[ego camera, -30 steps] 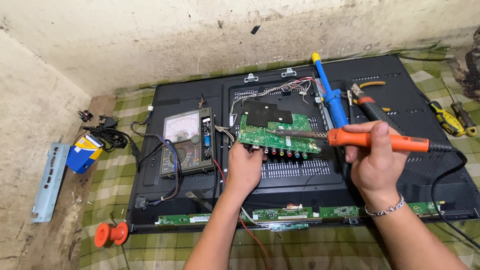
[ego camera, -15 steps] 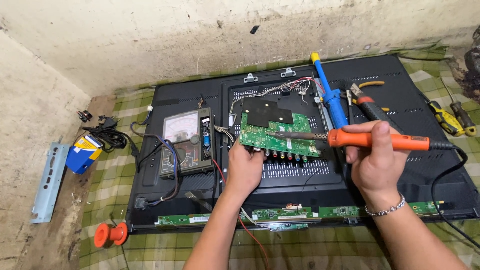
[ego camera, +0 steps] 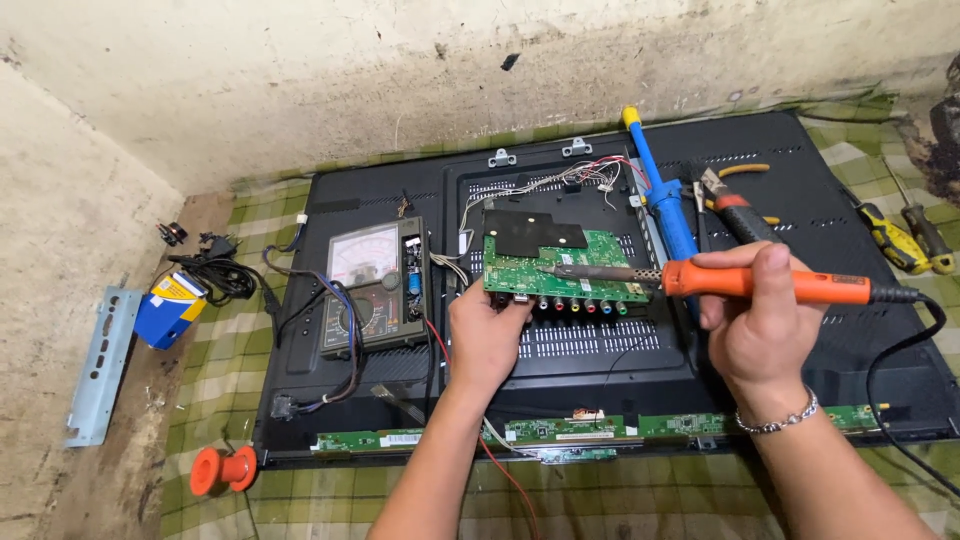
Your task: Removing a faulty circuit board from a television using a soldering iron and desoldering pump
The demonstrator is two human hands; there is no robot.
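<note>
A green circuit board with a black patch and a row of coloured jacks lies on the black back panel of a flat screen set laid face down. My left hand grips the board's lower left corner. My right hand holds an orange-handled soldering iron level, its metal tip resting over the middle of the board. A black cord runs from the iron's handle off to the right.
An analogue multimeter with leads lies left of the board. A blue desoldering pump and pliers lie behind the iron. Screwdrivers rest at right, an orange spool at lower left, a blue box and metal bracket far left.
My hands and the soldering iron stay almost where they were; the iron's tip has crept slightly to the left over the board.
</note>
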